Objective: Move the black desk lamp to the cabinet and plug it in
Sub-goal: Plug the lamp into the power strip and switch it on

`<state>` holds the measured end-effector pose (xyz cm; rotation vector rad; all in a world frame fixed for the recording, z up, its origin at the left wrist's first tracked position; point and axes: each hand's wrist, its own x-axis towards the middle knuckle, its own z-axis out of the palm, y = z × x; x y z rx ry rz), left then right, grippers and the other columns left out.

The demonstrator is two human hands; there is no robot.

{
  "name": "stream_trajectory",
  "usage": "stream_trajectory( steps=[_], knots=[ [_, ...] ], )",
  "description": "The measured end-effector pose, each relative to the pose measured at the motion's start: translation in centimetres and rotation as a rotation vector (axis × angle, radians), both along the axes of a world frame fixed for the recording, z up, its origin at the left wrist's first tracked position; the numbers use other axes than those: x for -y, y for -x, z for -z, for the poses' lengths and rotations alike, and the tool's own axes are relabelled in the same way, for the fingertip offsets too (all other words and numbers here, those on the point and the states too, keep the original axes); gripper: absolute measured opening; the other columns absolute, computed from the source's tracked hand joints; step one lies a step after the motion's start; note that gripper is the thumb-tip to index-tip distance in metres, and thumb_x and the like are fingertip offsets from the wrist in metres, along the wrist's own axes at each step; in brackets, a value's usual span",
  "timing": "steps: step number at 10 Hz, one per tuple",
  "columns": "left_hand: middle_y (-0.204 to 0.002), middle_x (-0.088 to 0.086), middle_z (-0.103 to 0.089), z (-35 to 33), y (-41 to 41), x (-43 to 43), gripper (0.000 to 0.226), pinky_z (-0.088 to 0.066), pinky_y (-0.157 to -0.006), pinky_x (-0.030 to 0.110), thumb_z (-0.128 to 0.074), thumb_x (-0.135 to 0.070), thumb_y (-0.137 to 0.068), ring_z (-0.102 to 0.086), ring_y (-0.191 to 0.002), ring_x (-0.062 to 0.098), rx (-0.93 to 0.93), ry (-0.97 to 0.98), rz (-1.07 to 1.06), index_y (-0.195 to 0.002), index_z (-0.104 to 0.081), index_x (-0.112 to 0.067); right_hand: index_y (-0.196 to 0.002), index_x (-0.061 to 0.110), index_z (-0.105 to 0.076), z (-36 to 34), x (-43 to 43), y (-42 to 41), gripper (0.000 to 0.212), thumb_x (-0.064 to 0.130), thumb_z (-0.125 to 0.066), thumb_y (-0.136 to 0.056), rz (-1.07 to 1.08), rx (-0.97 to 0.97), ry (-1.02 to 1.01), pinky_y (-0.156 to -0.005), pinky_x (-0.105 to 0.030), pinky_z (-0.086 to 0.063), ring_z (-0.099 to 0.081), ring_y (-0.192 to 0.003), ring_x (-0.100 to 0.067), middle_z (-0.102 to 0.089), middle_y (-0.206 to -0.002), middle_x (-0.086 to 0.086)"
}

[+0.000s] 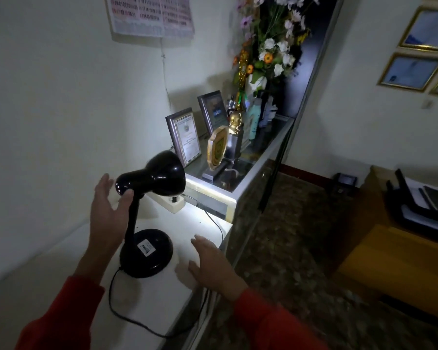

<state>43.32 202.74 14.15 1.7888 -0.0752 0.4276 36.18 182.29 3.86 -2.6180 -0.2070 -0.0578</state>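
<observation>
Glossy black desk lamp upright on white cabinet top, lit, black cord trailing to white power strip. Left hand released beside neck; right hand flat, grasping nothing.

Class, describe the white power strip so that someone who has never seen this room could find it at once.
Start at the white cabinet top against the wall, where the black desk lamp stands. Look past the lamp's shade to the far end of that top, just before the raised glass-topped shelf of framed certificates. The power strip lies there: a low cream-white bar with one plug in it.
</observation>
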Motion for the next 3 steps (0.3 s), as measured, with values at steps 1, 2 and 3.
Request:
stream_trajectory(
  steps=[1, 2, 3],
  knots=[
    [-0.147, 0.018, -0.038, -0.7, 2.4, 1.5, 0.064, -0.022, -0.113, 0.045, -0.063, -0.018, -0.086, -0.031, -0.138, 0.034, 0.077, -0.184, -0.152, -0.141, -0.03, -0.011, -0.142, 0.009, -0.033, -1.5, 2.7, 2.4, 0.058, 0.021, -0.053, -0.088, 0.124, 0.031, -0.035, -0.117, -0.032, -0.021, -0.027, -0.141, -0.022, -0.032, -0.153, -0.012],
    [-0.14, 0.02, -0.044, -1.0, 5.3, 3.6, 0.061, -0.025, -0.113, 0.048, -0.065, -0.011, -0.081, -0.037, -0.132, 0.038, 0.151, -0.304, -0.103, -0.136, -0.038, -0.009, -0.137, 0.006, -0.04, -3.0, 5.7, 5.1, 0.053, 0.019, -0.053, -0.087, 0.179, 0.065, -0.018, -0.115, -0.034, -0.027, -0.035, -0.136, -0.026, -0.04, -0.147, -0.016],
    [-0.141, 0.016, -0.046, -0.4, 8.5, 6.4, 0.056, -0.025, -0.109, 0.037, -0.064, -0.006, -0.082, -0.039, -0.131, 0.033, 0.128, -0.35, 0.054, -0.134, -0.044, -0.012, -0.133, 0.006, -0.042, -4.7, 8.7, 8.4, 0.052, 0.024, -0.055, -0.086, 0.28, 0.064, 0.016, -0.112, -0.037, -0.032, -0.039, -0.133, -0.03, -0.041, -0.144, -0.018]
  ],
)
